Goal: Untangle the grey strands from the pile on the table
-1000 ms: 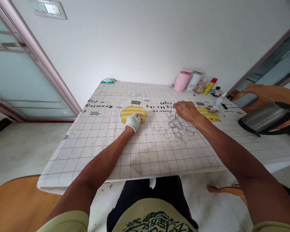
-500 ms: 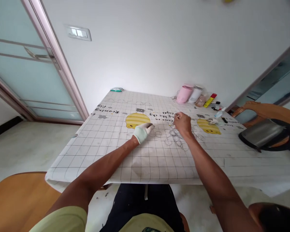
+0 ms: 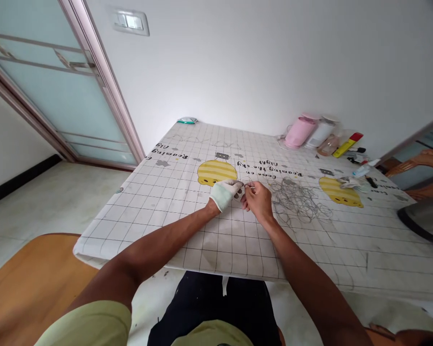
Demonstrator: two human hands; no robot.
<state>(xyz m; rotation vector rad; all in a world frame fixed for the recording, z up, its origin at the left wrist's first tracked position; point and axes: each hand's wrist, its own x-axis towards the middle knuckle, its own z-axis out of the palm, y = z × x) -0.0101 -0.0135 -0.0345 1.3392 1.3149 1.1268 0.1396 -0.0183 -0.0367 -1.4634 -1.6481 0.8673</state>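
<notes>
While a thin wire piece point(image 3: 248, 185) is pinched between the two hands just above the desk point(image 3: 238, 250), it is barely resolved in the head view; its shape can't be told, only a pale sliver bridging the fingertips. The left hand point(image 3: 224, 193), in a white glove, is closed w/ its fingertips pressed onto one end. The right hand point(image 3: 258, 199), bare, is curled w/ thumb and forefinger nipped on the other end. Both hands are touching or nearly so, approx. over the middle of the desk, beside a yellow striped print point(image 3: 217, 172).

Risk 1, as judged: the piece is so fine that it could be let slip from the gloved fingertips, since feel is dulled by the glove; once dropped on the grid-patterned cloth it would be hard to spot.

Risk 2: a tangle of grey wire loops point(image 3: 299, 201) lies just to the right of the right hand. If that forearm is swung outward, loops could be snagged and dragged, or the tangle knotted tighter.

Risk 3: a wire end could be poked into the bare right fingers, no glove being worn there.

Farther off, near the wall, a pink cup point(image 3: 299, 131), a white cup point(image 3: 318, 134), a yellow-red tube point(image 3: 347, 144) and small bits are lined up; these are well apart from the hands and are judged unlikely to be knocked.
</notes>
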